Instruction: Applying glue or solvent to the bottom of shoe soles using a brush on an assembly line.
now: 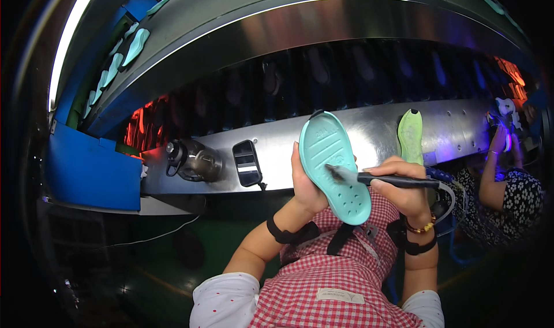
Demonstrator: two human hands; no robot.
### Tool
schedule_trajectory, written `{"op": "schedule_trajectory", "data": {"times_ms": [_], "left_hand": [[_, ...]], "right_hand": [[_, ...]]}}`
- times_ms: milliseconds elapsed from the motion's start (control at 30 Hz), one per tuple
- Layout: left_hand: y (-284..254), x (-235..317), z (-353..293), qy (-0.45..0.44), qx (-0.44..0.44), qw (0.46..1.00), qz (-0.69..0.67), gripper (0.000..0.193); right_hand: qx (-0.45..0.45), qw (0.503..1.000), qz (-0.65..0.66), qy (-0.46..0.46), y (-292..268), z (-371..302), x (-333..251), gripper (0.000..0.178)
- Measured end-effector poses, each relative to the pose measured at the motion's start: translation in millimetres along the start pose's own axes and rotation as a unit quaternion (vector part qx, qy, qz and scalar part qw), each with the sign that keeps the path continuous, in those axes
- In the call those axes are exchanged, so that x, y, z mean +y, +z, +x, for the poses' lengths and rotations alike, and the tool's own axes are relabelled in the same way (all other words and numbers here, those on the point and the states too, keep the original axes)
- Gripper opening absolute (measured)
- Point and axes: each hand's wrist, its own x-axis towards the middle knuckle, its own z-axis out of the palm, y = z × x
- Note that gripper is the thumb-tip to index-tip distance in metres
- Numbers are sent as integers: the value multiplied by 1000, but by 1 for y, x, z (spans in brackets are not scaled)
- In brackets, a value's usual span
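My left hand grips a turquoise shoe sole from its left edge and beneath, with the thumb along the rim. The sole is tilted up, showing its ridged inner side, small holes near the lower end and a black patch at the far tip. My right hand is closed around the black handle of a brush. Its pale, dark-tipped bristles rest on the middle of the sole, and a thin clear hose curves from the handle's end. A lime-green sole lies on the metal bench just beyond my right hand.
On the metal bench are a dark drink bottle and a black phone-shaped case. Behind runs a dark conveyor tunnel. Turquoise pieces lie on the upper belt. A co-worker's arm is at the right.
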Motion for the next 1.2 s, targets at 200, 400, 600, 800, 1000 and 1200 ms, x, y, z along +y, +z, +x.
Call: {"op": "schedule_trajectory", "data": {"times_ms": [200,400,600,800,1000,1200], "left_hand": [[-4,11,4,32,6,999,10,82],[-1,15,8,104,14,994,41,83],[7,21,7,169,26,984,44,85],[8,33,4,178,-36,982,53,87],[11,38,1,162,-48,983,73,89],[30,5,-16,118,32,993,-5,77]], "right_hand": [[-162,975,26,-149,-2,-4,-5,24],[-148,973,-32,-172,-2,-1,-3,26],[-73,988,-56,-127,-8,-5,5,24],[-78,989,98,-79,-11,-13,5,26],[-128,980,134,-69,-8,-10,18,21],[-8,895,443,45,11,-17,26,19]]}}
